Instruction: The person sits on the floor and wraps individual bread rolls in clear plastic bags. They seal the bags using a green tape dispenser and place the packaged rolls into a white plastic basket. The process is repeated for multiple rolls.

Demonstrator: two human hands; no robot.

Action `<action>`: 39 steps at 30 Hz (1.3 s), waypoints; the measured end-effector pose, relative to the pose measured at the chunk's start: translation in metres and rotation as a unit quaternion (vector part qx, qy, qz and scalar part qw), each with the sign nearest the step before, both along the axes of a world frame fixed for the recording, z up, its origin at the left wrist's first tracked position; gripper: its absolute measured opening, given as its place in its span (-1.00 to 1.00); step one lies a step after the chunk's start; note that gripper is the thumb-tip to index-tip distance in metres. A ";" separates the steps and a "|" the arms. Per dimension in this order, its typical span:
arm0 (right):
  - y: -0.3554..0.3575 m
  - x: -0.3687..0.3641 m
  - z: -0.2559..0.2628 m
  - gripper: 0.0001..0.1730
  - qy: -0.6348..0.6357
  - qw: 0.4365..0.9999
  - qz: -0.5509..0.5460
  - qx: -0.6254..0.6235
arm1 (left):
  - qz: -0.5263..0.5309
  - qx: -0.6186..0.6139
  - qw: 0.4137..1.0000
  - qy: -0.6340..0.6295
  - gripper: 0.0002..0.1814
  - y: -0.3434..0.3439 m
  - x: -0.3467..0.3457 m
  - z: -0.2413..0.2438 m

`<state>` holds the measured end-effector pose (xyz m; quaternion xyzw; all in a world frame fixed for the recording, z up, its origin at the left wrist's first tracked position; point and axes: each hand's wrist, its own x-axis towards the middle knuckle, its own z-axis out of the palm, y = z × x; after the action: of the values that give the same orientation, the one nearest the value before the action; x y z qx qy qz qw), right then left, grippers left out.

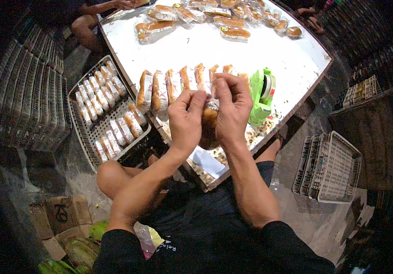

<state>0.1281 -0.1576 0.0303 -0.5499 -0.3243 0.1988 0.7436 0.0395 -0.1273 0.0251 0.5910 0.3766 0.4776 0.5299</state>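
Above the near part of the white tabletop [196,51], my left hand [187,120] and my right hand [232,109] pinch the top of a see-through plastic wrapper between thumbs and fingers. A brown bread roll [210,120] hangs in that wrapper between my palms, partly hidden by them. Just beyond my hands, a row of several wrapped bread rolls [157,89] stands on edge; my fingers cover part of it. A green tape dispenser [260,97] with a roll of tape is at the row's right end, beside my right hand.
Loose packed rolls [230,22] lie at the table's far side. A plastic crate [95,132] of wrapped rolls stands to the left. Stacked crates [28,89] rise farther left; more crates [336,167] are at right. Another person's hand [126,4] shows at the far left corner.
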 end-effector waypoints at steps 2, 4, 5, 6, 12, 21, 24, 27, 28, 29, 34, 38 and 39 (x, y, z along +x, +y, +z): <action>-0.005 -0.011 -0.001 -0.65 -0.105 0.992 -0.065 -0.003 | 0.006 -0.068 0.995 -0.068 -0.73 0.001 -0.001 -0.006; -0.018 -0.025 -0.012 -0.58 -0.176 0.982 -0.032 -0.055 | 0.002 -0.113 0.990 -0.089 -0.73 0.001 -0.005 -0.012; -0.019 -0.027 -0.013 -0.56 -0.204 0.973 -0.014 -0.106 | 0.027 -0.060 0.995 -0.071 -0.72 0.002 -0.006 -0.012; -0.021 -0.025 -0.012 -0.54 -0.202 0.971 0.024 -0.126 | 0.049 -0.009 0.997 -0.053 -0.71 0.003 -0.005 -0.007; -0.012 -0.019 0.014 -0.70 -0.221 0.967 0.063 -0.113 | -0.026 -0.050 0.998 -0.024 -0.66 0.026 -0.023 -0.028; -0.007 -0.009 0.001 -0.88 -0.412 0.906 -0.079 -0.050 | -0.009 0.102 0.993 -0.054 -0.80 0.008 -0.011 -0.011; -0.009 -0.015 -0.012 -0.86 -0.141 0.989 -0.005 -0.055 | -0.087 -0.083 0.991 -0.049 -0.81 0.011 -0.014 -0.005; -0.010 -0.018 -0.018 -0.70 -0.002 0.999 -0.024 -0.040 | -0.072 -0.087 0.992 -0.060 -0.77 0.011 -0.014 -0.014; -0.012 -0.005 -0.021 -0.70 -0.028 0.998 -0.028 -0.042 | -0.068 -0.090 0.990 -0.082 -0.77 0.012 -0.014 -0.015; -0.018 0.009 -0.024 -0.69 -0.054 0.997 -0.031 -0.044 | -0.063 -0.093 0.988 -0.104 -0.76 0.014 -0.012 -0.016; -0.074 0.127 -0.078 -0.55 -0.247 0.859 -0.207 -0.398 | -0.085 -0.089 0.989 -0.077 -0.74 0.013 -0.008 -0.021; -0.062 0.142 -0.079 -0.51 -0.125 0.882 -0.150 -0.428 | -0.075 -0.075 0.993 -0.054 -0.74 0.013 0.000 -0.032; -0.061 0.148 -0.076 -0.52 -0.104 0.882 -0.136 -0.438 | -0.070 -0.071 0.994 -0.040 -0.74 0.012 0.002 -0.034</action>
<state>0.2757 -0.2181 -0.0459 -0.8758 -0.2019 0.1588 0.4086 0.0414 -0.1154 -0.0092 0.5569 0.3454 0.4345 0.6178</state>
